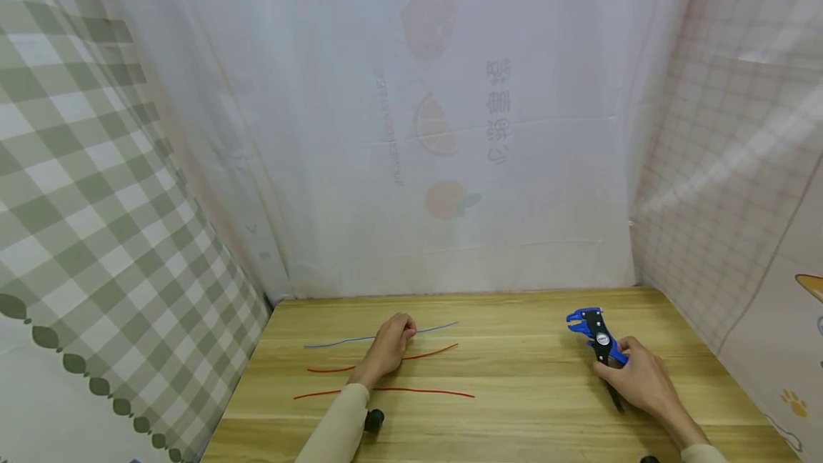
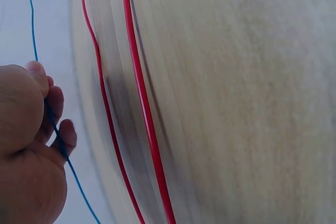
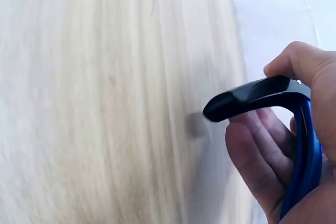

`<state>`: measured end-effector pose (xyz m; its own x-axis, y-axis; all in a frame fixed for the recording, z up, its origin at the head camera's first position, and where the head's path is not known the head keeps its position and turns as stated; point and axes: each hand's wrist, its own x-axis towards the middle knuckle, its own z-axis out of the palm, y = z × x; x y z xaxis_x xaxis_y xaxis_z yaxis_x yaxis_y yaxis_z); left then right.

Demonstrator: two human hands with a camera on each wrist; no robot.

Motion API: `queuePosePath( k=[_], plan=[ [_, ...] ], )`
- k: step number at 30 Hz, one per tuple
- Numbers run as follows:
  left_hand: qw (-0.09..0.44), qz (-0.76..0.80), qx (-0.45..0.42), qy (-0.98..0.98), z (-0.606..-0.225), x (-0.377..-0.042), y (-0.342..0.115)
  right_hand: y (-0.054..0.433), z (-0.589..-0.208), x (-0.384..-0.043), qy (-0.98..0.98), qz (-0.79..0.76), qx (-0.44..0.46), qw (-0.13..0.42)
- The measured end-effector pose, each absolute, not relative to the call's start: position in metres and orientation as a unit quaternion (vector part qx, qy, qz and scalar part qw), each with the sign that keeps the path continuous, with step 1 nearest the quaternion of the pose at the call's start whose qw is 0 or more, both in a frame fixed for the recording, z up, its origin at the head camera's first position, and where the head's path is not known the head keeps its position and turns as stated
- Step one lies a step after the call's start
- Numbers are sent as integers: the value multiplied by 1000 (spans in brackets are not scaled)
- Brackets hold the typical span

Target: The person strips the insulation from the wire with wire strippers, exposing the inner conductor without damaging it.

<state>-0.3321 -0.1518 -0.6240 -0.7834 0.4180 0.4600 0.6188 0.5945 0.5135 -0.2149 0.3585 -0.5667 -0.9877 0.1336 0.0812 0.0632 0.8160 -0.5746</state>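
My left hand (image 1: 388,346) pinches a thin blue wire (image 1: 331,343) near its middle, at the back left of the table. In the left wrist view the blue wire (image 2: 32,30) runs between thumb and fingers, its two ends sticking out past the hand. Two red wires (image 1: 432,354) (image 1: 444,392) lie crosswise on the table, passing beneath the left hand and forearm. On the right side, my right hand (image 1: 643,379) grips a blue and black wire stripper (image 1: 599,331) by its handles, the jaws pointing toward the back. The black handle (image 3: 241,98) shows close up in the right wrist view.
The wooden table (image 1: 514,363) ends at a pale hanging curtain (image 1: 534,234) behind it. A green checked cloth (image 1: 128,184) hangs along the left, and a pale printed sheet (image 1: 739,234) along the right.
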Motion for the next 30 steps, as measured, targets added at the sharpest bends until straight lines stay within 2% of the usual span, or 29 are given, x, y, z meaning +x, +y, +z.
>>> queuePosePath(
  k=[4, 8, 10, 16, 20, 26, 30],
  plan=[
    [166, -345, -301, -873, -651, -350, -158, 353, -562, -213, -945, 313, -59, 68],
    [184, -346, -317, -863, -636, -339, -157, 345, -556, -209, -937, 334, -67, 74],
    [187, -351, -322, -859, -617, -327, -154, 340, -553, -206, -929, 359, -69, 62],
    [136, -350, -267, -887, -568, -297, -139, 324, -544, -197, -898, 436, -50, 33],
    [125, -354, -257, -891, -559, -291, -135, 314, -538, -193, -877, 479, -22, 22],
    [158, -350, -280, -879, -546, -281, -133, 302, -534, -192, -842, 539, 24, 28],
    [161, -351, -284, -878, -535, -272, -131, 296, -529, -191, -822, 568, 38, 18]
  ],
)
